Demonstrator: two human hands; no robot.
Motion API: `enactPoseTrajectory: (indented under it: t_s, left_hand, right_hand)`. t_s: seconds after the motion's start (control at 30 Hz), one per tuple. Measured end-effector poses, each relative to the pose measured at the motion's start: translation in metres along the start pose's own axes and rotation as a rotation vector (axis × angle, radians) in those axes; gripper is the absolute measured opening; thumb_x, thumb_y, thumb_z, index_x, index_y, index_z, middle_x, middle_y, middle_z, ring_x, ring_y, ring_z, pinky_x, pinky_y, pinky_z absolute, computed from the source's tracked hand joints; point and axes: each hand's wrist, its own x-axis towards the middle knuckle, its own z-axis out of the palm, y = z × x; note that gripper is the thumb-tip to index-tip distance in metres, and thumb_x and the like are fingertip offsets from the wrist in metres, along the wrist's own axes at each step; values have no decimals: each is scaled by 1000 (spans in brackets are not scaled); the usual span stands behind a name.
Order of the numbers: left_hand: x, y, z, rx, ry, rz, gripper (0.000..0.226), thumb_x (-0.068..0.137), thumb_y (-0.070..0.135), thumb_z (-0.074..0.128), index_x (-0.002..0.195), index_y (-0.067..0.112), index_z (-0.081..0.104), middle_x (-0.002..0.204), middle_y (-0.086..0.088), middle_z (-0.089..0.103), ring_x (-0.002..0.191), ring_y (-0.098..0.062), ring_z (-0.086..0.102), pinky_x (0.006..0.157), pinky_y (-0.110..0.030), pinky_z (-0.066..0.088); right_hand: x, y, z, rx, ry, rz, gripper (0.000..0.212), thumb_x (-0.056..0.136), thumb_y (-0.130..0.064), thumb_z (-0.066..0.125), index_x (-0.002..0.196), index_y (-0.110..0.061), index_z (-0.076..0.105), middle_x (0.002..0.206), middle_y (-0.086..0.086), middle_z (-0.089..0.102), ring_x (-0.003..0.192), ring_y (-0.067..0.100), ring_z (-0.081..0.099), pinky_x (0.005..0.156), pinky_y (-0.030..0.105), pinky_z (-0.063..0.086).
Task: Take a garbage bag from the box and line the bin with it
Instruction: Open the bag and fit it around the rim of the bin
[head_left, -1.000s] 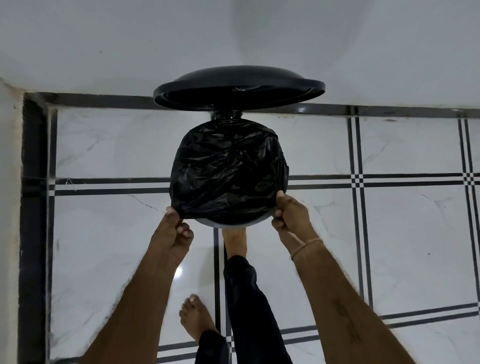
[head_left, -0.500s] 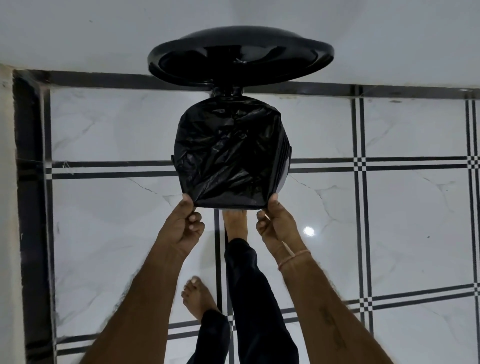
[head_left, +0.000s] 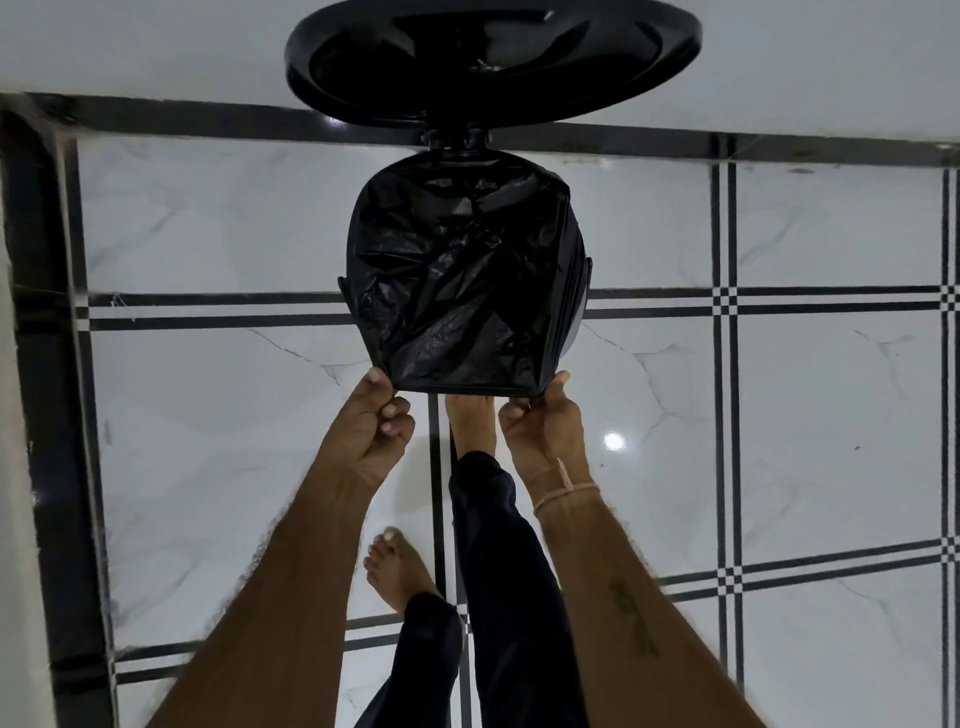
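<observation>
From the head view, the black garbage bag (head_left: 462, 275) sits in the bin (head_left: 581, 312) on the tiled floor (head_left: 779, 415). It is glossy, thin and crinkled, its mouth stretched over the top and folded down outside, so the opening looks like a dark, wrinkled hollow. The round black lid (head_left: 493, 57) stands raised behind it. The left hand (head_left: 371, 431) pinches the bag's near left corner between thumb and curled fingers, and the right hand (head_left: 545, 421) grips the near right corner the same way. Whether the fingers also touch the rim under the plastic is hard to tell. A bare foot (head_left: 470, 415) rests at the bin's base between the hands.
</observation>
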Motion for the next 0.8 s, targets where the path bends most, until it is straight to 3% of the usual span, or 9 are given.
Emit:
enactPoseTrajectory:
  t_s: [0.13, 0.3, 0.4, 0.47, 0.53, 0.63, 0.8]
  left_hand:
    - [0, -3, -2, 134, 79, -31, 26, 104, 14, 55, 82, 27, 54, 69, 18, 57, 43, 0, 41, 38, -12, 29]
    - [4, -3, 6, 127, 80, -35, 29, 106, 16, 52, 80, 29, 50, 61, 19, 61, 41, 0, 43, 39, -12, 27]
    - [17, 2, 14, 164, 152, -28, 32, 103, 8, 56, 79, 28, 52, 71, 13, 55, 43, 0, 45, 38, -13, 30]
    - [21, 1, 16, 185, 187, -26, 27, 103, 9, 58, 82, 26, 56, 79, 9, 57, 46, 0, 49, 39, -14, 33]
    - [20, 4, 17, 147, 201, 3, 18, 102, 22, 63, 85, 27, 64, 83, 11, 66, 53, 0, 57, 43, -14, 37]
    - [15, 18, 23, 86, 187, 65, 25, 94, 52, 65, 92, 29, 74, 87, 14, 74, 67, -2, 65, 52, -16, 41]
    - [16, 30, 36, 155, 209, 75, 20, 95, 43, 67, 105, 25, 68, 90, 15, 75, 79, -3, 63, 51, -15, 43]
  right_hand:
    - [22, -3, -27, -107, -30, -14, 32, 107, -38, 45, 85, -18, 56, 65, -7, 57, 41, 4, 40, 37, 15, 31]
    - [30, -2, -5, -12, 55, -9, 41, 109, -34, 47, 76, -14, 59, 51, -3, 50, 34, 7, 43, 36, 14, 39]
    - [40, -4, 11, -38, 97, -40, 37, 111, -26, 46, 81, -10, 62, 47, 0, 59, 34, 8, 54, 38, 15, 47]
    - [41, -7, 15, -30, 101, -57, 40, 110, -21, 48, 78, -6, 67, 54, 4, 68, 42, 12, 66, 45, 19, 56]
    - [40, -12, 12, -36, 87, -100, 46, 109, -29, 50, 75, -8, 73, 60, 3, 72, 51, 13, 71, 55, 23, 62]
    - [39, -28, 7, -110, 54, -149, 43, 102, -46, 56, 96, -8, 74, 82, 3, 77, 83, 16, 75, 80, 30, 62]
    - [48, -55, 18, -224, 53, -148, 28, 100, -33, 65, 104, -6, 71, 80, 1, 78, 90, 17, 72, 76, 29, 63]
